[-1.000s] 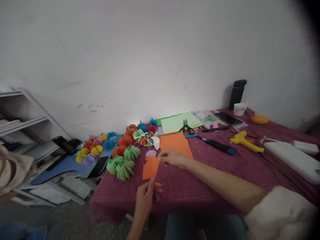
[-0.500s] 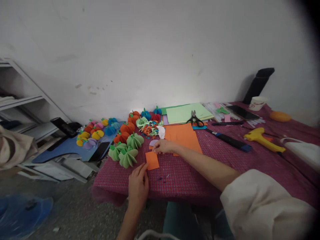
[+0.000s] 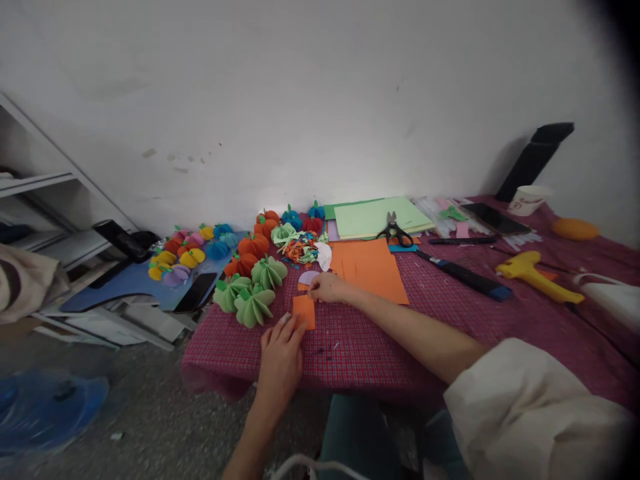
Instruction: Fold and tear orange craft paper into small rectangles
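My left hand [image 3: 281,357] lies unclenched on the small orange card [image 3: 305,311], my right hand [image 3: 329,288] beside its far corner, grip indiscernible.

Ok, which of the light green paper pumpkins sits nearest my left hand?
The front light green pumpkin, lowest of them in view and closest to your left hand; the others sit farther back or farther left.

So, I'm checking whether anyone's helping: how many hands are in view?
2: left hand at the near end of the small orange paper, right hand by its far corner.
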A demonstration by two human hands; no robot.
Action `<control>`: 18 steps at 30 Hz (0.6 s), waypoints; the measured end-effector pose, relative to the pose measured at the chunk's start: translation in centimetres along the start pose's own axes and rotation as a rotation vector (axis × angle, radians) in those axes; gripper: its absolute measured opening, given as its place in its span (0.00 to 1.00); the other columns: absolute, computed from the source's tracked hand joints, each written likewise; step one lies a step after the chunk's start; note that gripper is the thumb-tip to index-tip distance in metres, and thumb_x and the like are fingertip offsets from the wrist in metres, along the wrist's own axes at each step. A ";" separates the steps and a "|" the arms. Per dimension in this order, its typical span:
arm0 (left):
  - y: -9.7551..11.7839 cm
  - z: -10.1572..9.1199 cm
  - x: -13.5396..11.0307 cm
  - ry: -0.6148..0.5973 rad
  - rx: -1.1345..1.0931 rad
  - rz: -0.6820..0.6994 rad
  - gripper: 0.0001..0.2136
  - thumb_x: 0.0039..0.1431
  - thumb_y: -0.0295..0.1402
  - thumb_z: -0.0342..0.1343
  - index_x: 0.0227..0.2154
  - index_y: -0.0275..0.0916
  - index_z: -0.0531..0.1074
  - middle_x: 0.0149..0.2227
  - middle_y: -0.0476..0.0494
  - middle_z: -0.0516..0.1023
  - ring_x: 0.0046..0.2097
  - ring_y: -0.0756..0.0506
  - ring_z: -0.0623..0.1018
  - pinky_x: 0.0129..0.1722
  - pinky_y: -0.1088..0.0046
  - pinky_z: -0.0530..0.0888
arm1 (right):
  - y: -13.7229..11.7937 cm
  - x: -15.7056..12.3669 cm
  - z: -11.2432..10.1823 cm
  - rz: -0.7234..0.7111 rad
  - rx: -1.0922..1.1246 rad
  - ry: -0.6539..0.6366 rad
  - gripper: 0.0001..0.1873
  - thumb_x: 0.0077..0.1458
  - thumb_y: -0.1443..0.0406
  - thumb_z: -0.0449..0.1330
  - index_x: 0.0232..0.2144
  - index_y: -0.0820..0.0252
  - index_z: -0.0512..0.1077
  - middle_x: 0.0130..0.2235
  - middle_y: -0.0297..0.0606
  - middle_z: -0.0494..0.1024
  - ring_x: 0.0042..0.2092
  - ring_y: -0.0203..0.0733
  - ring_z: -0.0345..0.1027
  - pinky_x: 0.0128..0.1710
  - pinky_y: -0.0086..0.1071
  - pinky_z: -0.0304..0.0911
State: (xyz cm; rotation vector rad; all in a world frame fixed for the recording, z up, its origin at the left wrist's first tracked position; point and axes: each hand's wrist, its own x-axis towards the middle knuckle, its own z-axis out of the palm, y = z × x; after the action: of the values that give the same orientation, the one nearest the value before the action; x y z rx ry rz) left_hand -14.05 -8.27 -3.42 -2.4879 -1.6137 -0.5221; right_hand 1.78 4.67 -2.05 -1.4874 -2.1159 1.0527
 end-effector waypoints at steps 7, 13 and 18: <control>-0.2 0.1 0.8 -0.100 0.072 0.150 0.25 0.49 0.19 0.40 0.51 0.40 0.59 0.55 0.46 0.60 0.57 0.44 0.56 0.51 0.61 0.54 | -0.3 -0.2 -0.1 -0.005 -0.157 0.027 0.08 0.44 0.65 0.55 0.24 0.60 0.74 0.24 0.35 0.75 0.27 0.34 0.67 0.24 0.23 0.56; -0.1 -0.1 1.3 -0.181 0.139 0.230 0.25 0.50 0.20 0.39 0.53 0.40 0.55 0.56 0.47 0.57 0.57 0.45 0.55 0.53 0.61 0.52 | -0.9 -0.6 -0.2 0.012 -0.286 0.031 0.09 0.44 0.63 0.54 0.25 0.59 0.74 0.25 0.35 0.76 0.30 0.36 0.68 0.26 0.23 0.58; -0.3 0.4 1.2 -0.213 0.147 0.203 0.24 0.51 0.20 0.38 0.52 0.40 0.57 0.55 0.46 0.60 0.57 0.46 0.57 0.53 0.63 0.53 | -1.1 -0.9 -0.2 0.000 -0.363 0.028 0.11 0.46 0.61 0.53 0.27 0.58 0.74 0.27 0.36 0.77 0.32 0.37 0.69 0.28 0.23 0.59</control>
State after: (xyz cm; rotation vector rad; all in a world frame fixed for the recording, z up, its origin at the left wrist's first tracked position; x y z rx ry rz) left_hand -13.80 -7.03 -3.45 -2.6263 -1.3825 -0.1120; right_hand 1.53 3.72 -1.00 -1.6463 -2.3786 0.6647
